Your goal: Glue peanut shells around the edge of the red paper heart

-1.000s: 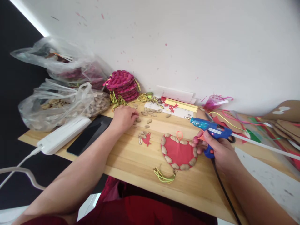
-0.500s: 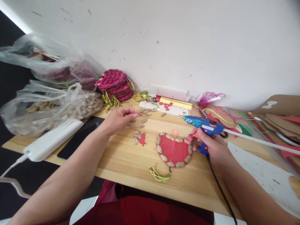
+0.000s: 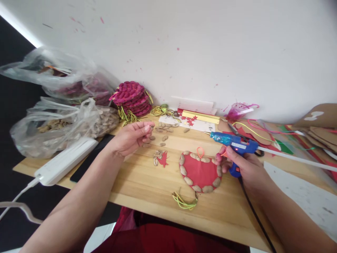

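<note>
A wooden table [image 3: 147, 186] carries everything, with a clear plastic bag [image 3: 28, 137] of peanuts standing at its left and a stack of magenta peanut-covered discs [image 3: 133, 98] near the wall. The right hand [image 3: 244, 167] has its fingers wrapped around the handle of a blue hot-glue gun [image 3: 234, 141], whose white glue stick [image 3: 297, 160] runs out of the back and whose nozzle [image 3: 206, 133] points left, above the table and away from the body. The left hand [image 3: 129, 138] holds thumb and forefinger pinched together; I cannot tell whether a peanut sits between the tips. Between the two, closer to the right hand, a rounded red panel [image 3: 198, 172] lies flat, edged with peanuts around an uncovered middle; the right fingertips overlap its upper right edge. A yellow-green tassel [image 3: 184, 202] hangs toward the near side, an orange loop [image 3: 200, 151] stands at the top, and loose peanuts [image 3: 165, 138] are scattered just beyond the left hand. Good handling here, I judge, means gripping any peanut by its ends, keeping fingertips clear of the hot nozzle, using a modest bead of glue, and holding the cord [image 3: 254, 211] away from the tassel.
</note>
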Tool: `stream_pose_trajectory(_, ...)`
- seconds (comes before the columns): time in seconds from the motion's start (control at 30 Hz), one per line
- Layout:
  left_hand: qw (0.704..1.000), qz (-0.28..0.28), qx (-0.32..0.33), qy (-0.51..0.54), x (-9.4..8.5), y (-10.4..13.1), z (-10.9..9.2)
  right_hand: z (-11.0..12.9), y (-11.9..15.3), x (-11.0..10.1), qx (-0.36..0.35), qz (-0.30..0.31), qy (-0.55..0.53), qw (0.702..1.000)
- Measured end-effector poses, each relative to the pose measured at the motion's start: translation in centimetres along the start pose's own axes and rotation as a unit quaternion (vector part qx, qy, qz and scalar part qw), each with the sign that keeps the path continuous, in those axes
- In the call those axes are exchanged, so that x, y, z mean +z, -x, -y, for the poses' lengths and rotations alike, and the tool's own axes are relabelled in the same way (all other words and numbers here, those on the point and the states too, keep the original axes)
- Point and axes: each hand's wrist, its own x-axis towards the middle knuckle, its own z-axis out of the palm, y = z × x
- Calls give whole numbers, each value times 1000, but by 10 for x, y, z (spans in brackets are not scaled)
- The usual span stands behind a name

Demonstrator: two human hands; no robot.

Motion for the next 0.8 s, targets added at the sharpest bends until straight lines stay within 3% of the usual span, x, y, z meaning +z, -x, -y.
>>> stream_pose_trajectory(0.1,980,-34,43,-193,2,-2,5,-1,0,1,1,-8,-4,1000)
stream_pose_trajectory(0.2,897,-45,118,-423,5,-4,12,-1,-2,1,-5,-7,-5,1000)
stream_pose_trajectory(0.27,845,-34,168,-506,6,-6,17,-2,-3,0,-8,-1,2,1000)
stream_pose_trajectory(0.33,817,-17,194,-542,5,-7,21,-3,-3,0,-10,2,7,1000)
stream_pose_trajectory(0.5,803,2,205,-560,3,-8,22,-4,-3,-1,-15,3,4,1000)
stream_pose_trajectory(0.67,810,-51,205,-547,6,-5,15,-4,-3,0,-22,-10,-9,1000)
stream_pose_trajectory(0.8,816,-59,226,-529,4,-6,18,-2,-3,2,-23,-34,-22,999)
